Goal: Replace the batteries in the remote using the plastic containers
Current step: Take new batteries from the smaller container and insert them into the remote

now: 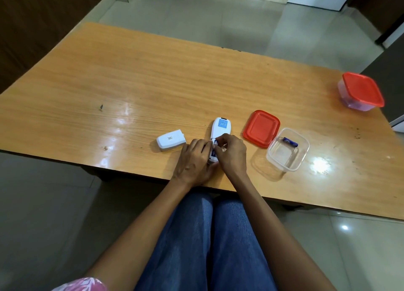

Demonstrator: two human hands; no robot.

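A white remote (221, 126) lies face down near the table's front edge, its battery bay uncovered. My left hand (193, 159) grips the remote's near end. My right hand (230, 152) pinches a blue battery (216, 142) at the bay. The remote's white battery cover (171, 139) rests on the table to the left. Right of the remote stands an open clear container (288, 149) with one blue battery (290, 141) inside. Its red lid (261, 128) lies upturned beside it.
A second clear container with a red lid (360, 91) on it stands at the table's far right edge. The wooden table (153, 76) runs wide to the left and back. My legs are under the front edge.
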